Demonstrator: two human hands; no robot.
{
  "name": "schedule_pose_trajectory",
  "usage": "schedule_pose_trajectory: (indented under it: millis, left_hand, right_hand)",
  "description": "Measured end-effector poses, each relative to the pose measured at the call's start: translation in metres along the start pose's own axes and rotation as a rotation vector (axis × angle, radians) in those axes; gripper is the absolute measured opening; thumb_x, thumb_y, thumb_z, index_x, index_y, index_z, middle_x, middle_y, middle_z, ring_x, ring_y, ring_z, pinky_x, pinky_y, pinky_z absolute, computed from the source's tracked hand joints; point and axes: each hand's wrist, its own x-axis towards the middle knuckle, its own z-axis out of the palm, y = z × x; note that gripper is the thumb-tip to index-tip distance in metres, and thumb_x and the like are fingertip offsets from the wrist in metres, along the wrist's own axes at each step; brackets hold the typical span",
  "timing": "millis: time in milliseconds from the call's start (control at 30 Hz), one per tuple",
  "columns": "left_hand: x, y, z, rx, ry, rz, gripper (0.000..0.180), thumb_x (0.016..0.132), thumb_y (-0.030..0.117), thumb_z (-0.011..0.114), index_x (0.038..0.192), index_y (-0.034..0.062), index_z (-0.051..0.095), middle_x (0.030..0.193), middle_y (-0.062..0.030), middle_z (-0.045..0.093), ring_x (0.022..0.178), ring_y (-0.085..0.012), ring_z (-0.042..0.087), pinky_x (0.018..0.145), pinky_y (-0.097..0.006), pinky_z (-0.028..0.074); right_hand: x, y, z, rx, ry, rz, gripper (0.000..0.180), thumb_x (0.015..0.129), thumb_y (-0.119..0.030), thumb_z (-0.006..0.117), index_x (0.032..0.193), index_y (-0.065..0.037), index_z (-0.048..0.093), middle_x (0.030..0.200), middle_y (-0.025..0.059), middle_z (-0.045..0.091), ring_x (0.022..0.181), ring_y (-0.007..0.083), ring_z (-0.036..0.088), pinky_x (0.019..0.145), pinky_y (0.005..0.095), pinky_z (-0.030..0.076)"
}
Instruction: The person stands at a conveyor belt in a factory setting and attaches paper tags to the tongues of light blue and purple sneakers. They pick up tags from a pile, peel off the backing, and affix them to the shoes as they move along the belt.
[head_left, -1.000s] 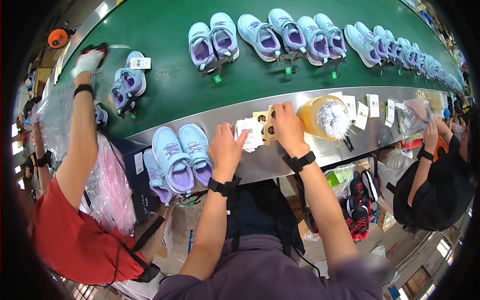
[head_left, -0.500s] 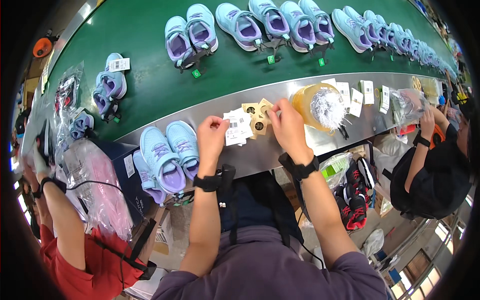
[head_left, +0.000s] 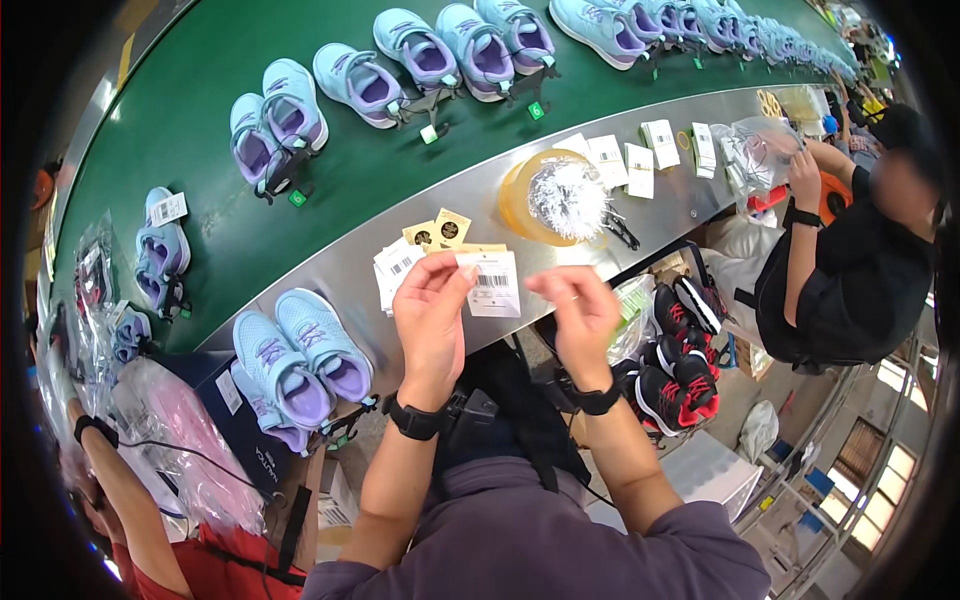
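My left hand (head_left: 430, 320) pinches a white barcode tag (head_left: 497, 290) between thumb and fingers, held up over the steel edge of the bench. Just right of the tag, my right hand (head_left: 583, 318) has its thumb and forefinger pressed together. What they hold, if anything, is too small to make out. Behind my left hand lie a stack of white tags (head_left: 396, 268) and several tan cards with dark round marks (head_left: 452, 229). A bundle of white strings (head_left: 572, 198) sits in a yellow round tub (head_left: 518, 200). Light blue and purple shoes (head_left: 300, 365) stand to the left.
More light blue shoes (head_left: 413, 48) line the green belt (head_left: 250, 225). Tag stacks (head_left: 640, 170) lie along the steel strip. Black and red shoes (head_left: 682, 385) sit in a box below right. A person in black (head_left: 815, 300) works at right, another in red (head_left: 220, 560) at left.
My left hand has raised a barcode tag from the stack. My right hand has drawn back from the tan cards toward me. The whole view has shifted, moving the bench things leftward.
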Motion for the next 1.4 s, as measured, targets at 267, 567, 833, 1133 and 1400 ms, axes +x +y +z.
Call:
schedule_pose_trajectory:
  millis: [267,567,833,1133,1400]
  left_hand:
    - [0.026,-0.006,0.035,0.895,-0.367,0.597,0.015,0.077,-0.007,0.060,0.089,0.0000,0.061,0.099,-0.0084,0.064,0.086,-0.0189,0.061,0.076,-0.028,0.048]
    - [0.058,-0.031,0.060,0.965,-0.480,0.603,0.019,0.078,-0.007,0.057,0.095,-0.0004,0.059,0.110,-0.0106,0.063,0.087,-0.0206,0.062,0.077,-0.030,0.051]
    - [0.017,0.011,0.045,0.319,-0.164,0.182,0.016,0.085,-0.004,0.058,0.100,-0.0028,0.057,0.093,-0.0050,0.061,0.085,-0.0089,0.058,0.077,-0.023,0.047]
    - [0.003,0.026,0.052,0.229,-0.163,0.182,0.020,0.084,-0.005,0.059,0.104,-0.0041,0.056,0.096,-0.0063,0.061,0.088,-0.0104,0.059,0.078,-0.024,0.048]
    - [0.003,0.036,0.060,0.553,-0.189,0.455,0.017,0.080,-0.007,0.061,0.096,-0.0024,0.061,0.092,-0.0075,0.062,0.083,-0.0132,0.060,0.073,-0.025,0.049]
  right_hand:
    - [0.083,-0.021,-0.026,-0.708,0.059,-0.389,0.013,0.073,-0.005,0.069,0.086,-0.005,0.065,0.080,0.0058,0.059,0.078,0.0205,0.054,0.067,0.0310,0.043]
    - [0.075,-0.067,-0.043,0.222,0.380,-0.547,0.005,0.090,0.001,0.050,0.094,0.001,0.048,0.083,0.0187,0.063,0.077,0.0219,0.063,0.085,0.0368,0.050]
    - [0.061,-0.071,-0.027,-0.403,-0.238,-0.193,0.020,0.087,0.000,0.052,0.107,-0.001,0.057,0.087,0.0115,0.058,0.069,0.0186,0.056,0.065,0.0278,0.045]
    - [0.060,-0.057,0.004,-0.316,-0.297,-0.257,0.036,0.074,0.005,0.060,0.108,-0.003,0.053,0.064,0.0027,0.058,0.050,0.0100,0.054,0.048,0.0238,0.044]
    - [0.068,-0.068,0.013,-0.371,-0.306,-0.259,0.029,0.076,0.006,0.057,0.104,-0.002,0.058,0.066,0.0065,0.059,0.053,0.0130,0.057,0.050,0.0258,0.045]
